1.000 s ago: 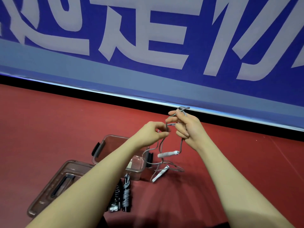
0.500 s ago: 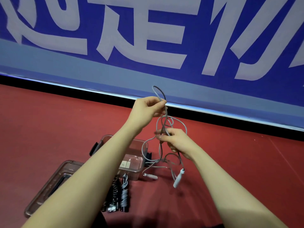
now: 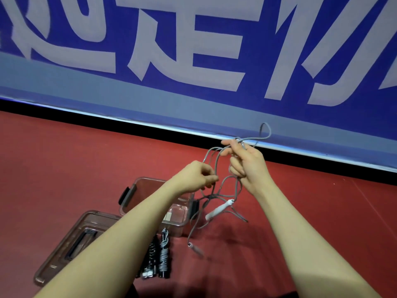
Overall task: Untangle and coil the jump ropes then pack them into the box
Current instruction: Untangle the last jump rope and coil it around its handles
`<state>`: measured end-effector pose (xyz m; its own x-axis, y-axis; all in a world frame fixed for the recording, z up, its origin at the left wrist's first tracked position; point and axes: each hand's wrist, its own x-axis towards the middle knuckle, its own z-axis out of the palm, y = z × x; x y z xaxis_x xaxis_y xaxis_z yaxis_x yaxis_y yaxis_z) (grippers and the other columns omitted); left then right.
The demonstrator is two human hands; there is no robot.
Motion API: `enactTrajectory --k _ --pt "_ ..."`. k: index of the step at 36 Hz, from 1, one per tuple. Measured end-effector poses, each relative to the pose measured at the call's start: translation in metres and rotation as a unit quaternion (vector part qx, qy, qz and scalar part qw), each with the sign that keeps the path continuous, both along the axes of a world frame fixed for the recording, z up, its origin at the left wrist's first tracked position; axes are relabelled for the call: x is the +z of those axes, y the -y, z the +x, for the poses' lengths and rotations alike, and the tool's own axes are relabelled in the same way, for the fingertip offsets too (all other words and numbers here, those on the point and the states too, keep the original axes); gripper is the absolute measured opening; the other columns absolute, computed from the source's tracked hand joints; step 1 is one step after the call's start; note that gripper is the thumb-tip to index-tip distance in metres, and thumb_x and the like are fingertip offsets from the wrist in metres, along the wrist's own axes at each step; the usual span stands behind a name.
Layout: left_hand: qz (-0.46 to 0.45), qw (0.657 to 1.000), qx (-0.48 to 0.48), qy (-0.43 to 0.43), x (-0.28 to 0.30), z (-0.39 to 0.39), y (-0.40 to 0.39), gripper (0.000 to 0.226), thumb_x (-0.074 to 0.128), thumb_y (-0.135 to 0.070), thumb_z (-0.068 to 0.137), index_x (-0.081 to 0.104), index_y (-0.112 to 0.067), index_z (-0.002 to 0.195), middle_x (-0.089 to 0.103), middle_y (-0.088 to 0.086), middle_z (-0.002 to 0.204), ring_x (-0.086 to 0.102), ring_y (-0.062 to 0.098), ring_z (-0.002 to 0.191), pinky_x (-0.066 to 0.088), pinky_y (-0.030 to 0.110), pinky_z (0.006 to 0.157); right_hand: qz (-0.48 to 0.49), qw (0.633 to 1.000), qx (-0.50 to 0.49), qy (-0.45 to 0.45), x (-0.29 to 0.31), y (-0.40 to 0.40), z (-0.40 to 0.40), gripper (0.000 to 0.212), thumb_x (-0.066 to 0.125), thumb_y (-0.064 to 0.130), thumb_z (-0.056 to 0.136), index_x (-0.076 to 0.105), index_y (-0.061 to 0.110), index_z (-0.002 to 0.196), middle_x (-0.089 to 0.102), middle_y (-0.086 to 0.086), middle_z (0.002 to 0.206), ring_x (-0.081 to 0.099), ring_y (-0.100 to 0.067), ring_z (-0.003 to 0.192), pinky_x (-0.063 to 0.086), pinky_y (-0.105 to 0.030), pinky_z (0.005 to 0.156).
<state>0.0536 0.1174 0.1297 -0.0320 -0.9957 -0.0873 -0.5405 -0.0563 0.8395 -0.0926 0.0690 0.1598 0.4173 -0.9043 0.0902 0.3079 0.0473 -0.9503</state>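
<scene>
A tangled grey jump rope (image 3: 217, 166) hangs in the air between my hands. My right hand (image 3: 247, 163) pinches its upper loops, one loop sticking up past the fingers. Lower and to the left, my left hand (image 3: 198, 177) grips a strand. Its two white handles dangle below: one (image 3: 219, 209) in mid-air, the other (image 3: 195, 249) close to the floor. An open clear plastic box (image 3: 137, 183) stands on the red floor behind my left forearm. Two coiled ropes, one black (image 3: 151, 254) and one grey (image 3: 164, 257), lie on the floor in front of the box.
The box's clear lid (image 3: 75, 244) lies on the floor at the left of the box. A blue banner with large white characters (image 3: 193, 50) runs along the back, with a black strip at its foot. Red floor surrounds everything.
My left hand has dropped from above the rope to below my right hand. My right hand has risen and now holds the top loops. The handles have swung.
</scene>
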Motion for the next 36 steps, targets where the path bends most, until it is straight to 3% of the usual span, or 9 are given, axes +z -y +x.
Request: enactTrajectory --k 5,9,12,18,20,23,25,32,36 --pt "-0.052 0.996 0.067 0.005 0.002 0.003 0.006 0.019 0.059 -0.015 0.092 0.064 -0.013 0.073 0.070 0.009 0.073 0.067 0.027 0.071 0.056 0.037 0.074 0.000 1.000 -0.020 0.010 -0.003 0.005 -0.008 0.017 0.049 0.017 0.097 0.063 0.007 0.099 0.061 -0.001 0.069 0.020 -0.003 0.029 0.016 -0.012 0.033" --pt "-0.100 0.990 0.093 -0.015 0.009 0.004 0.009 0.020 0.059 -0.016 0.091 0.066 -0.006 0.076 0.070 0.008 0.071 0.068 0.029 0.072 0.057 0.041 0.074 -0.004 0.991 -0.006 -0.137 -0.019 0.006 -0.011 0.019 0.055 0.005 0.092 0.060 0.005 0.111 0.054 -0.004 0.067 0.022 -0.002 0.029 0.016 -0.012 0.034" --pt "-0.134 0.983 0.106 -0.070 0.022 0.003 0.010 0.021 0.059 -0.013 0.092 0.063 -0.012 0.071 0.066 0.004 0.064 0.064 0.019 0.063 0.057 0.036 0.069 -0.053 0.955 0.008 -0.290 -0.033 0.002 -0.011 0.021 0.064 0.008 0.087 0.066 0.008 0.107 0.059 -0.004 0.066 0.025 -0.005 0.034 0.021 -0.015 0.036" --pt "-0.177 0.946 0.130 -0.238 0.053 -0.001 0.004 0.015 0.057 -0.005 0.092 0.063 -0.001 0.079 0.062 0.005 0.064 0.062 0.010 0.054 0.056 0.027 0.065 -0.086 0.926 0.073 -0.360 -0.037 -0.008 -0.005 0.012 0.066 0.007 0.086 0.070 -0.002 0.091 0.044 0.012 0.038 0.031 -0.001 0.030 0.023 -0.012 0.037" --pt "-0.186 0.940 0.134 -0.254 0.055 -0.001 0.004 0.015 0.058 -0.007 0.092 0.064 0.000 0.081 0.063 0.007 0.067 0.062 0.011 0.057 0.056 0.027 0.066 -0.081 0.930 0.077 -0.351 -0.038 -0.009 -0.002 0.010 0.063 0.007 0.086 0.072 0.003 0.089 0.054 0.008 0.048 0.026 -0.005 0.036 0.020 -0.020 0.039" --pt "-0.192 0.936 0.153 -0.252 0.053 0.003 0.006 0.016 0.059 -0.008 0.092 0.065 0.006 0.086 0.064 0.008 0.068 0.063 0.011 0.058 0.056 0.025 0.065 -0.038 0.947 0.085 -0.309 -0.032 -0.013 0.005 0.024 0.053 -0.001 0.079 0.073 0.012 0.084 0.059 -0.013 0.072 0.023 -0.011 0.041 0.017 -0.020 0.042" --pt "-0.198 0.931 0.172 -0.254 0.051 0.006 0.007 0.020 0.058 -0.008 0.092 0.065 0.011 0.091 0.064 0.010 0.070 0.064 0.011 0.059 0.057 0.026 0.066 -0.005 0.960 0.096 -0.261 -0.027 -0.014 0.008 0.025 0.048 -0.002 0.076 0.070 0.009 0.078 0.063 -0.012 0.077 0.022 -0.010 0.037 0.017 -0.020 0.043" --pt "-0.157 0.929 0.189 -0.277 0.050 0.010 0.007 0.018 0.054 -0.015 0.096 0.064 -0.001 0.089 0.065 0.007 0.078 0.066 0.011 0.063 0.055 0.026 0.066 -0.034 0.974 0.086 -0.207 -0.027 -0.014 0.011 0.012 0.064 0.008 0.086 0.066 0.005 0.075 0.065 -0.012 0.070 0.023 -0.006 0.035 0.017 -0.017 0.037" --pt "-0.065 0.969 0.168 -0.167 0.041 0.011 0.004 0.021 0.045 -0.006 0.093 0.060 -0.013 0.081 0.061 0.007 0.082 0.052 0.016 0.061 0.040 0.023 0.053 0.000 0.990 0.042 -0.133 -0.022 -0.007 0.012 0.015 0.060 0.008 0.089 0.064 0.003 0.076 0.061 -0.023 0.072 0.019 -0.006 0.031 0.014 -0.015 0.035"
